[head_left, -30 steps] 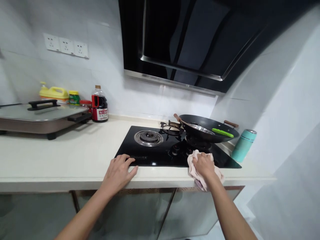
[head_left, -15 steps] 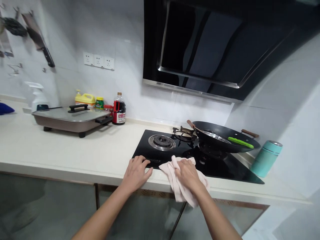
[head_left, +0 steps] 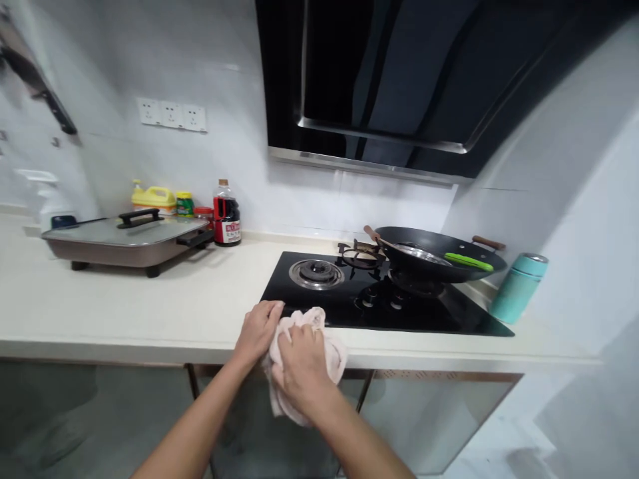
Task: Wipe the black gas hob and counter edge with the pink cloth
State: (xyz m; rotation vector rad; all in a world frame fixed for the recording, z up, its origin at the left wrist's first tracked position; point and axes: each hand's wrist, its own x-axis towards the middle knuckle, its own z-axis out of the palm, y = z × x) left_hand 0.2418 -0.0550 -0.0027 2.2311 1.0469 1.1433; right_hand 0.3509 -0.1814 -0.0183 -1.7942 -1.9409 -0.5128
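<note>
A pale pink cloth (head_left: 335, 354) is bunched under my right hand (head_left: 302, 366), whose fingers are curled over it. The cloth lies at the front left edge of the black gas stove (head_left: 339, 313) and hangs down over the counter's front. Just left of it, my left hand (head_left: 257, 330) rests by the stove's front left corner. It holds nothing; its fingers lie over the corner, close to the cloth, and the thumb is mostly hidden. Behind both hands is the bare left burner (head_left: 317, 273).
A black wok (head_left: 424, 266) with a green-handled utensil (head_left: 468, 261) sits on the right burner. Beside it stands a teal tumbler (head_left: 519, 289). A loose pan support (head_left: 360, 256) lies behind. Left are an electric pan (head_left: 120, 249) and a sauce bottle (head_left: 227, 216). The range hood (head_left: 369, 86) overhangs.
My right hand has slid the cloth leftward along the stove's front edge, up to my left hand. My left hand's fingers have drawn together. The view has shifted slightly.
</note>
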